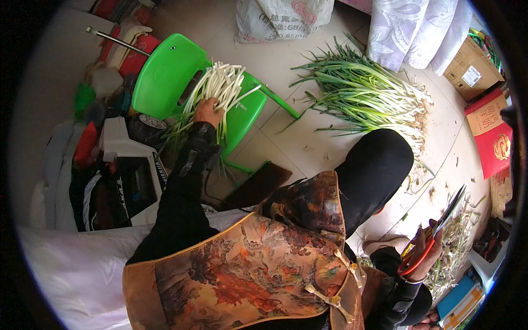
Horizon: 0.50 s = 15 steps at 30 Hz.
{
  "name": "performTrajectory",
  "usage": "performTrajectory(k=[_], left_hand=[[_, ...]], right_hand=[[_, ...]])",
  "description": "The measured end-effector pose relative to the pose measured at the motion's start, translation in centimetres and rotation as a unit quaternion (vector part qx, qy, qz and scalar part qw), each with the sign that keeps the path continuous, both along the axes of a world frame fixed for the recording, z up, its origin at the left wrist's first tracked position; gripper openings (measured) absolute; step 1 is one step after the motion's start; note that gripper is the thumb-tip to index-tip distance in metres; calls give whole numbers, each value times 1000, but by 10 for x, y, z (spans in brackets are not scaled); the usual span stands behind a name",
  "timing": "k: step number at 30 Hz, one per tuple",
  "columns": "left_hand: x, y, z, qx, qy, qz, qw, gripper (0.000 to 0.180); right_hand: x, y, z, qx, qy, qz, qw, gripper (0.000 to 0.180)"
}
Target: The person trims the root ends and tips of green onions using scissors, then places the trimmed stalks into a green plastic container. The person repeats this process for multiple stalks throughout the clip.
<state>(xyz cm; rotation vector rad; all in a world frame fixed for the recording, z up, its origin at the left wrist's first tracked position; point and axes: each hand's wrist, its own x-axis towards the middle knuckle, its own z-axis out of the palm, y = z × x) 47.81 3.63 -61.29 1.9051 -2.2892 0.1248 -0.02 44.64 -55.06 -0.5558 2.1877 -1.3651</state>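
On the green chair's seat (242, 122) lies a bunch of scallions (215, 85), its white ends pointing away from me and its green leaves hanging toward the near left. My left hand (208, 112) is closed over the middle of that bunch. Low on the right, my right hand (424, 257) grips scissors (422, 254) by their red handles; the dark blades point up and to the right. A large heap of scallions (366, 91) with roots on spreads over the tiled floor beyond my knee, green tops to the left, roots to the right.
Dry trimmings (452, 258) litter the floor beside the scissors. A white sack (283, 22) stands at the far side. Along the right are a cardboard box (472, 69) and a red box (491, 135). A white-and-black plastic item (132, 170) sits left of my left arm.
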Motion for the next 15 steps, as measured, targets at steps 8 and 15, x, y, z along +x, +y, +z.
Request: performTrajectory(k=[8,15], left_hand=[[-18,-10,-2,28,-88,16,996,16],[-14,-23,-3,60,-38,21,997,18]], right_hand=[[2,1,3,-1,9,6,1000,29],[3,-3,3,12,-16,-18,1000,31]])
